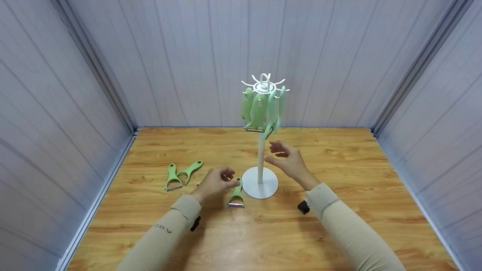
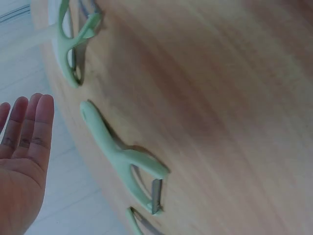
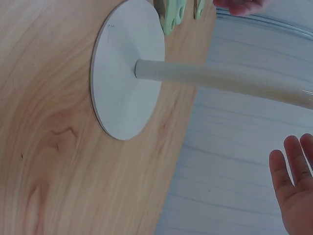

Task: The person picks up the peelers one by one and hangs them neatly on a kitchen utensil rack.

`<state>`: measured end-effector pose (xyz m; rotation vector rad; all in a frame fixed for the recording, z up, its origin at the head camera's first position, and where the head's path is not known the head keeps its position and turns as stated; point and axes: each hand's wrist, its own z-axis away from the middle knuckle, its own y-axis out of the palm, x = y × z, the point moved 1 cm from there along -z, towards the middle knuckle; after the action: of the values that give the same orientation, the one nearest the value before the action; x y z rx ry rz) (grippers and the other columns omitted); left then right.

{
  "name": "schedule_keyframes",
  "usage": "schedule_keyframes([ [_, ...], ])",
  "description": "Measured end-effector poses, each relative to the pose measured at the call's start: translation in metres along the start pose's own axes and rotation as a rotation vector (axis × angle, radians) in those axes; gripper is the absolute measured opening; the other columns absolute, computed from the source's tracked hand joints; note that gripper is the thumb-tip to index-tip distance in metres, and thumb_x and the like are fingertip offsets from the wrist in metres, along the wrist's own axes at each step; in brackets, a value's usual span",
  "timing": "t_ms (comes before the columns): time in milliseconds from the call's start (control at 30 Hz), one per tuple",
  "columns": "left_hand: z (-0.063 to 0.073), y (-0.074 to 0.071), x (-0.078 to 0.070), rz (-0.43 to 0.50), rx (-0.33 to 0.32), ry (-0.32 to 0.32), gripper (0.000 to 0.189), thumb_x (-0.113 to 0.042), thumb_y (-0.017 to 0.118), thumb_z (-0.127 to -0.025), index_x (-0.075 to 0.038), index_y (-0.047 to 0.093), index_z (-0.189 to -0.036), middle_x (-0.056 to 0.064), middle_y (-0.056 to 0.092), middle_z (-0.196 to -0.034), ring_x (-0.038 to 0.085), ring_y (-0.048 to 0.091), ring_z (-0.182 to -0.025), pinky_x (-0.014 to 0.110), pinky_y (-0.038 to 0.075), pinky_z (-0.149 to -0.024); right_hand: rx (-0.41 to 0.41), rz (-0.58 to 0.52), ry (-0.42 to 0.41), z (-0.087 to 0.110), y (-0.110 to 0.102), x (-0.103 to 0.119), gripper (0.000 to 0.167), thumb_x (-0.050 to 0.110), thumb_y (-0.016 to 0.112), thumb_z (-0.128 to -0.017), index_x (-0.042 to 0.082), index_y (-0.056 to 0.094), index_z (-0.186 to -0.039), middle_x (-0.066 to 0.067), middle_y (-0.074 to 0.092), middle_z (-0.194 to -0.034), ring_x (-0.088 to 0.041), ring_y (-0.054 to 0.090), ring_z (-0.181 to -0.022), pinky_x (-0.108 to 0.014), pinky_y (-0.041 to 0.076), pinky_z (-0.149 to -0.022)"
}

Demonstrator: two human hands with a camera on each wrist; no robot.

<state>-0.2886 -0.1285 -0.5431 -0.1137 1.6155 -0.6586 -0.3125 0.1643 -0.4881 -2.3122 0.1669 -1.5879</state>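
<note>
My left hand (image 1: 216, 182) is held over the table with nothing in its fingers, its fingertips close to the handle of a green Y-shaped peeler (image 1: 237, 193). The left wrist view shows its fingers (image 2: 43, 120) extended beside a peeler (image 2: 110, 147) lying on the wood. My right hand (image 1: 290, 161) hovers just right of the white stand's pole (image 1: 261, 154), below the hanging peelers, and holds nothing. In the right wrist view its fingers (image 3: 281, 171) are spread apart from the pole (image 3: 195, 76). Several green peelers (image 1: 259, 109) hang from hooks at the stand's top.
Two more green peelers (image 1: 172, 175) lie side by side on the left of the wooden table (image 1: 339, 233). The stand's round white base (image 1: 268, 188) sits near the table's middle. Striped panel walls (image 1: 180, 64) enclose the back and sides.
</note>
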Motion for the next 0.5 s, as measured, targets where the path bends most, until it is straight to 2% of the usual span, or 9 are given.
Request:
schedule_keyframes([
  [167,0.005,0.004,0.005,-0.034,-0.012,-0.035,0.043,-0.025,0.084,-0.097,0.003,0.071,-0.127,0.022,0.073,-0.120,0.026,0.068,-0.104,0.044,0.060,-0.092,0.016,-0.046,0.026,-0.001,0.009,-0.008,0.055,0.004,0.085,-0.094,-0.004,0.064,-0.144,-0.027,0.071,-0.132,-0.043,0.068,-0.125,-0.061,0.054,-0.110],
  [300,0.005,0.007,0.008,-0.071,-0.023,-0.047,0.044,-0.029,0.085,-0.097,0.002,0.072,-0.125,0.017,0.075,-0.116,0.026,0.069,-0.102,0.045,0.060,-0.091,0.024,-0.079,0.008,-0.004,0.016,-0.014,0.050,0.001,0.083,-0.095,-0.001,0.066,-0.142,-0.024,0.074,-0.128,-0.039,0.071,-0.120,-0.057,0.058,-0.106],
  [500,0.004,0.015,0.013,-0.072,-0.035,-0.064,0.049,-0.027,0.088,-0.094,0.003,0.070,-0.129,0.015,0.073,-0.116,0.028,0.069,-0.104,0.047,0.060,-0.092,0.037,-0.127,0.001,-0.007,0.024,-0.020,0.044,-0.003,0.080,-0.096,-0.006,0.067,-0.138,-0.027,0.075,-0.122,-0.028,0.074,-0.113,-0.032,0.063,-0.095],
])
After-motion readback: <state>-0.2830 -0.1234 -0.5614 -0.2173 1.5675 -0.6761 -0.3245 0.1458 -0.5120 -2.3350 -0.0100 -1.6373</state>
